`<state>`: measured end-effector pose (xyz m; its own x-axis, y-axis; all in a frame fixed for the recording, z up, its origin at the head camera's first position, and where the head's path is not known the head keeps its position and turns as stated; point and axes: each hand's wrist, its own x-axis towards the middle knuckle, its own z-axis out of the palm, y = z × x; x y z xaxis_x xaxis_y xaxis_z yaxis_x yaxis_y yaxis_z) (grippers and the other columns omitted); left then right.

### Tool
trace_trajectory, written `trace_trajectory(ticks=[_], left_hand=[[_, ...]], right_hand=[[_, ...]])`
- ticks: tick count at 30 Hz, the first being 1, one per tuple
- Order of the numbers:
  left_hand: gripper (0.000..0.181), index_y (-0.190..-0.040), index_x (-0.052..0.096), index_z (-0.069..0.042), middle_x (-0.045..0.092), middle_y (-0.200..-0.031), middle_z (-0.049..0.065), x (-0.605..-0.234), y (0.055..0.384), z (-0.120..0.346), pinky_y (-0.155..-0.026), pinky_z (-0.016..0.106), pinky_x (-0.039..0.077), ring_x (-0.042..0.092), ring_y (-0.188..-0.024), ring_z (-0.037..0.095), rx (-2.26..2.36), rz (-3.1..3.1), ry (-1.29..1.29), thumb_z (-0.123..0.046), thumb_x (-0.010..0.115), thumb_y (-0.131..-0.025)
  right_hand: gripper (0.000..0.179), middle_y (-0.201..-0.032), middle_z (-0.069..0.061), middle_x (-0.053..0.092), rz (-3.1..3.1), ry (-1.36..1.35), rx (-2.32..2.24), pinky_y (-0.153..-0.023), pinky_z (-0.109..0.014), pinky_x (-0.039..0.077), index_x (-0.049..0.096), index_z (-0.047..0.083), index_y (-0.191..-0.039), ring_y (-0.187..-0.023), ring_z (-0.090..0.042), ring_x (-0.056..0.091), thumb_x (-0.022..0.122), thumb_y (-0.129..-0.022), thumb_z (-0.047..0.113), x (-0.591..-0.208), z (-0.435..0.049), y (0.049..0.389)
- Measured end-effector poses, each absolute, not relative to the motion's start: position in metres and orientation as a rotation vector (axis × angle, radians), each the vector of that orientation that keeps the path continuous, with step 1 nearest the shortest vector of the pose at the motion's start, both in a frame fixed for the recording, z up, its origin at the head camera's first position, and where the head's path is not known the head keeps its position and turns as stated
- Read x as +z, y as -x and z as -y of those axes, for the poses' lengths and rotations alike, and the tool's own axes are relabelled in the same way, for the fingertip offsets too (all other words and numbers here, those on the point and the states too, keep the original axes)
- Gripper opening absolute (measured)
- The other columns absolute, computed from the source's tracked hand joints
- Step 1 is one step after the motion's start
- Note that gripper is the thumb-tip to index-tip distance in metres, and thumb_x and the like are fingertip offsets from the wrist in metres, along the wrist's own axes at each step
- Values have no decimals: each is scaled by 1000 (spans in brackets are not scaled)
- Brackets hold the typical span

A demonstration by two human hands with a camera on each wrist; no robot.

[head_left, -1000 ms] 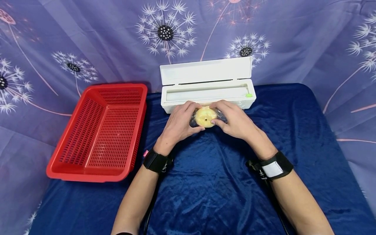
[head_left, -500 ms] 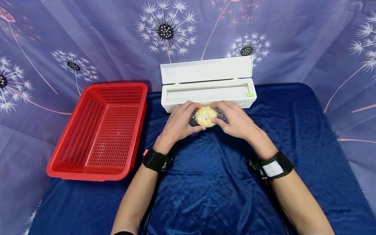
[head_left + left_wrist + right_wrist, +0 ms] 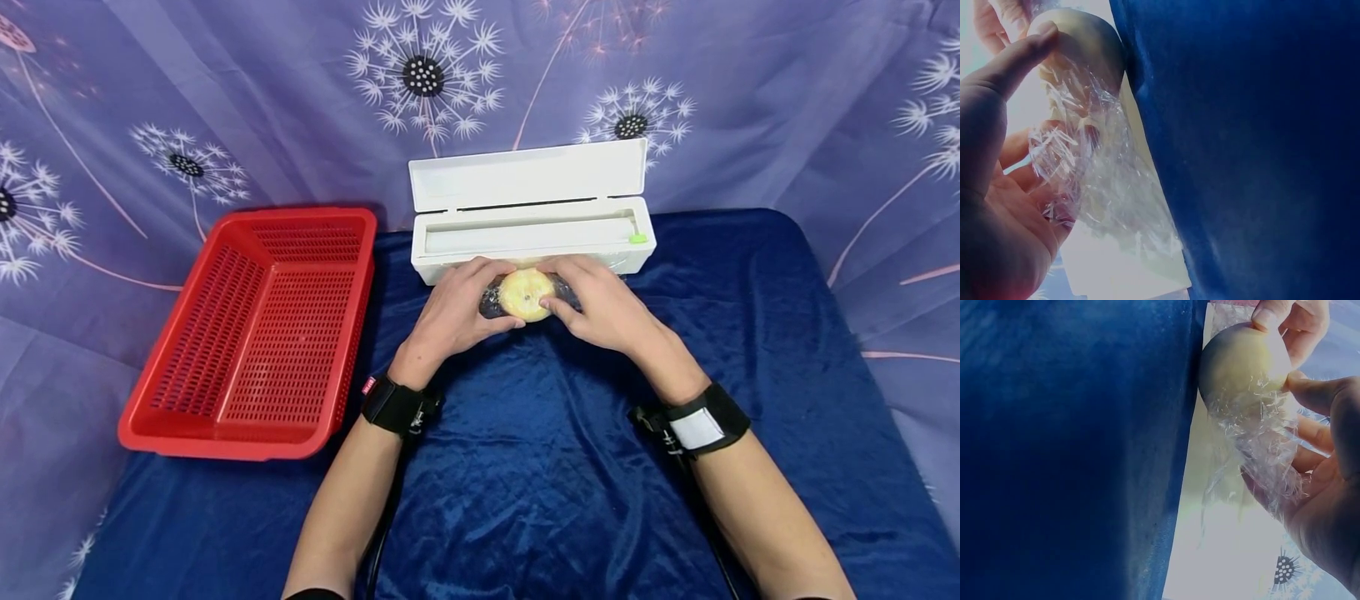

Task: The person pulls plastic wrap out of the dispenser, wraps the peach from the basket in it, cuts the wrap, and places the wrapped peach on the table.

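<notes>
Both hands hold a round, pale yellow fruit (image 3: 527,292), like an apple or pear, in front of a white cling film dispenser (image 3: 442,268). A small dark spot marks its upward side. My left hand (image 3: 457,310) grips it from the left, thumb along its near side. From the right, my right hand (image 3: 603,308) curls round it with the thumb pressed on top. Crumpled clear cling film (image 3: 1063,156) bunches out from the fruit into the left palm in the left wrist view. More film (image 3: 1266,456) gathers at the right palm in the right wrist view.
The dispenser's lid (image 3: 525,179) stands open against the patterned backdrop, with a film roll (image 3: 525,237) inside and a green slider (image 3: 637,239) at its right end. A red perforated basket (image 3: 330,429) stands at the left on the blue cloth (image 3: 540,483).
The fruit has turned a little between the fingers, its dark spot shifting and the shine of the film on it changing. Both hands keep nearly the same place and hold.
</notes>
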<state>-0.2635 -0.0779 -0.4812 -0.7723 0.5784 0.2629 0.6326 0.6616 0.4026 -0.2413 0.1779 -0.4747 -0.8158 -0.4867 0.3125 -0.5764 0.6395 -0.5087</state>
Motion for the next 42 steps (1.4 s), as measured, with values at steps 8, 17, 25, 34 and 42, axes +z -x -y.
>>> trace_trajectory(ticks=[8, 17, 25, 34, 42], left_hand=[[80, -148, 60, -15, 66, -133, 6, -480, 263, 79, -107, 49, 46, 64, -118, 24, -725, 2791, 999, -53, 89, -84], [77, -148, 61, -16, 66, -134, 6, -480, 264, 81, -108, 49, 46, 64, -121, 24, -773, 2791, 992, -51, 88, -85], [76, -147, 62, -16, 68, -131, 5, -480, 263, 79, -107, 50, 45, 65, -118, 23, -786, 2757, 1014, -52, 88, -85], [89, -153, 50, -12, 60, -141, 4, -478, 262, 77, -109, 52, 39, 58, -128, 25, -641, 2772, 1020, -56, 86, -85], [91, -149, 50, -12, 50, -143, 9, -479, 257, 72, -102, 48, 39, 51, -126, 29, -460, 2652, 1077, -55, 90, -80]], right_hand=[[51, -134, -19, 63, 2592, -942, 825, -104, -56, 45, 64, -1, -139, -121, -39, 60, 80, -96, 22, -476, -177, 243], [83, -143, -17, 59, 2588, -1032, 752, -112, -59, 39, 58, 2, -146, -134, -38, 54, 97, -77, 25, -476, -176, 242], [77, -143, -19, 60, 2626, -990, 767, -114, -55, 40, 59, -1, -145, -133, -40, 56, 96, -79, 18, -473, -176, 240], [76, -146, -21, 59, 2647, -1008, 786, -115, -55, 40, 58, -2, -146, -136, -40, 54, 94, -82, 18, -471, -177, 240], [77, -147, -21, 59, 2673, -996, 791, -115, -55, 41, 57, -1, -149, -137, -40, 54, 93, -84, 20, -469, -178, 240]])
